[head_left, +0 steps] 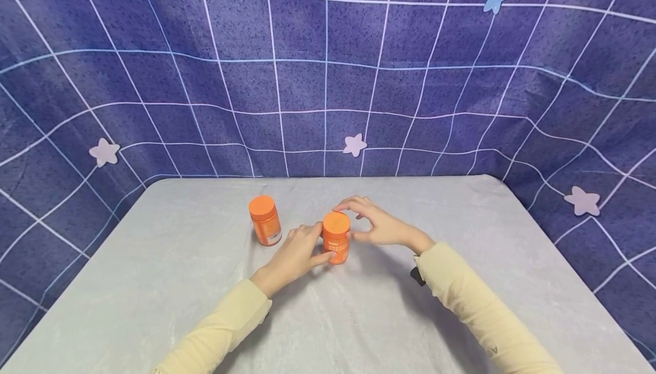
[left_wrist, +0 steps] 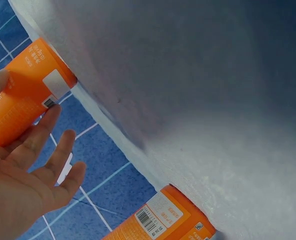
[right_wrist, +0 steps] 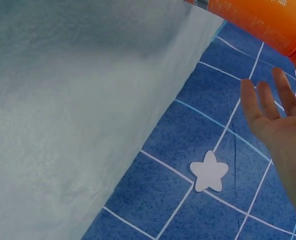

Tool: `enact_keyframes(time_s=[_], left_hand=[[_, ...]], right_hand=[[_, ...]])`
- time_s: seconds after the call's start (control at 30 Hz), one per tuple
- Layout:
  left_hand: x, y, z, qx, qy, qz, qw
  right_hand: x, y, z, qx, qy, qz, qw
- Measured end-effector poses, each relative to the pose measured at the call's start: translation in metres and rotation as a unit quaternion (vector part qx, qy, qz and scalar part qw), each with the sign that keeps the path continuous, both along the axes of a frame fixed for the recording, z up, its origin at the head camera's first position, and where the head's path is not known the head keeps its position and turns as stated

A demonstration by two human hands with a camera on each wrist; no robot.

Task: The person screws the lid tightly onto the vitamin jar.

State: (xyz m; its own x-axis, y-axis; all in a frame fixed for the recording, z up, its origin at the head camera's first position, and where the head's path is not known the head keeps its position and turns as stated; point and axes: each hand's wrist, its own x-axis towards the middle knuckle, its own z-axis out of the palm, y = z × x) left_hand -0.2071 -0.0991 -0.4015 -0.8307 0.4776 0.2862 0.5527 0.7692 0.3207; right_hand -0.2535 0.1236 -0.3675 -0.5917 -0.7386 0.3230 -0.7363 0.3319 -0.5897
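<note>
1. Both hands close on the nearer small orange plastic bottle with an orange screw cap [head_left: 336, 244], upright near the middle of the worktop [head_left: 154, 283], which is covered in pale grey cloth. Left hand [head_left: 297, 253] wraps the bottle's body from its left, thumb across the label. Right hand [head_left: 376, 225] arches over the cap, fingertips on its rim, fingers loosely curved rather than clamped. A second orange bottle of the same kind [head_left: 265, 220] stands apart to the left rear, untouched. Purple grid-patterned backdrop with paper stars [head_left: 328, 78] rises behind.

2. Left wrist view: left hand [left_wrist: 23, 175] shows fingers fairly straight, lying along the held bottle [left_wrist: 23, 95]; second bottle [left_wrist: 158, 220] at the lower edge.

3. Right wrist view: right hand [right_wrist: 278, 125] looks spread, fingertips just short of the bottle [right_wrist: 258, 20]; contact cannot be told here.

4. Judgement: the left hand should brace the body firmly against the cloth, which may slip, while the right hand settles evenly round the cap.
</note>
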Motion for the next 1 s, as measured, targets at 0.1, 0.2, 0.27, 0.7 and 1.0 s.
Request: enact_keyframes(time_s=[0.1, 0.2, 0.27, 0.7, 1.0], left_hand=[[0.000, 0.000, -0.001, -0.002, 0.000, 0.000, 1.0000], [0.000, 0.000, -0.001, -0.001, -0.002, 0.000, 1.0000], [0.000, 0.000, -0.001, 0.000, -0.002, -0.001, 1.0000], [-0.002, -0.001, -0.004, 0.002, 0.007, -0.003, 1.0000], [-0.003, -0.001, -0.004, -0.003, 0.007, 0.000, 1.0000]], right_hand=[[0.000, 0.000, 0.001, 0.009, -0.006, 0.001, 0.9999], [0.000, 0.001, 0.002, 0.012, -0.014, -0.003, 0.9998], [0.000, 0.001, 0.002, 0.010, -0.018, -0.005, 0.9998], [0.008, -0.005, -0.006, -0.026, -0.014, -0.061, 0.9977], [0.014, -0.008, -0.010, -0.040, -0.007, -0.095, 0.9947]])
